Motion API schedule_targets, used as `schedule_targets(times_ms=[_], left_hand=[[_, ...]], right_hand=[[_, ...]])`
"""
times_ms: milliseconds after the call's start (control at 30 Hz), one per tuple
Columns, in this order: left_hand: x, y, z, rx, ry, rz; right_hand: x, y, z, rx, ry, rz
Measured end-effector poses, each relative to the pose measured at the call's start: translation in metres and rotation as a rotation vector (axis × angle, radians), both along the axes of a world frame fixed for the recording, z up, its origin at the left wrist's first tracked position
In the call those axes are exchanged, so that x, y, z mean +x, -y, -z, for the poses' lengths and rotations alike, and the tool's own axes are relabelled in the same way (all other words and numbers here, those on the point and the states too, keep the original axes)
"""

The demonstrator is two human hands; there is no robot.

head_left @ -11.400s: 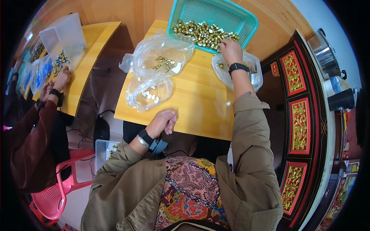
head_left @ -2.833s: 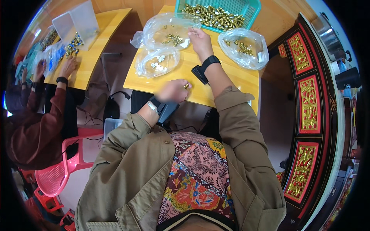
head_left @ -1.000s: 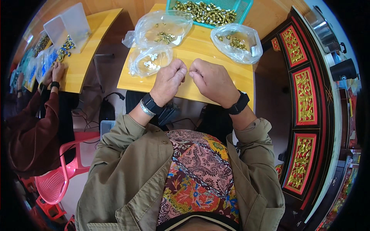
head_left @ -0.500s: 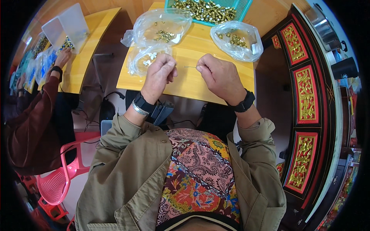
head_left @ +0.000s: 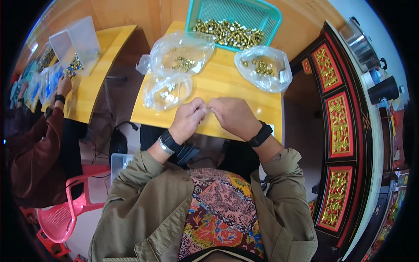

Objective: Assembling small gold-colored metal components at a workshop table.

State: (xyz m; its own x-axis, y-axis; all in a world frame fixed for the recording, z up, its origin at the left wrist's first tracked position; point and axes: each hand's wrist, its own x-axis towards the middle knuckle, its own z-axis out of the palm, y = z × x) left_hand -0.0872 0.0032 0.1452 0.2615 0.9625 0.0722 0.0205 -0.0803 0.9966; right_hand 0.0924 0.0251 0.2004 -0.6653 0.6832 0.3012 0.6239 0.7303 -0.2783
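My left hand [head_left: 188, 118] and my right hand [head_left: 233, 115] meet fingertip to fingertip above the near edge of the yellow table [head_left: 235, 90]. Both are closed in a pinch. A thin wire-like rod showed in my right fingers a moment ago; the fingers now cover it. What the left fingers pinch is too small to make out. Closest to my left hand is a clear plastic bag [head_left: 150, 94] of small white pieces [head_left: 169, 94]. Behind it lies a larger clear bag [head_left: 162, 51] with small brass-coloured parts [head_left: 183, 64].
A green basket [head_left: 276, 22] of brass-coloured parts [head_left: 231, 34] stands at the back. Another clear bag [head_left: 280, 83] with similar parts lies right. At a left-hand table [head_left: 102, 65], a person in a maroon sleeve [head_left: 43, 139] handles parts. A carved cabinet [head_left: 339, 124] stands right.
My hands have come together from apart, so the thin rod in my right fingers no longer shows. The view has tilted up, and the table sits lower in it.
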Motion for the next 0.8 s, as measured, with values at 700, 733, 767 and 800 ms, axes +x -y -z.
schedule_targets(times_ms=[700,733,767,800], left_hand=[[-0.066,-0.137,0.075,-0.497,0.24,0.139],[-0.069,-0.142,0.076,-0.484,0.219,0.148],[-0.07,-0.146,0.077,-0.47,0.198,0.16],[-0.071,-0.149,0.079,-0.472,0.199,0.159]], right_hand=[[-0.065,-0.423,0.075,-0.275,-0.034,1.001],[-0.07,-0.427,0.079,-0.253,-0.076,1.013],[-0.072,-0.432,0.079,-0.244,-0.089,1.003],[-0.073,-0.436,0.079,-0.245,-0.088,1.002]])
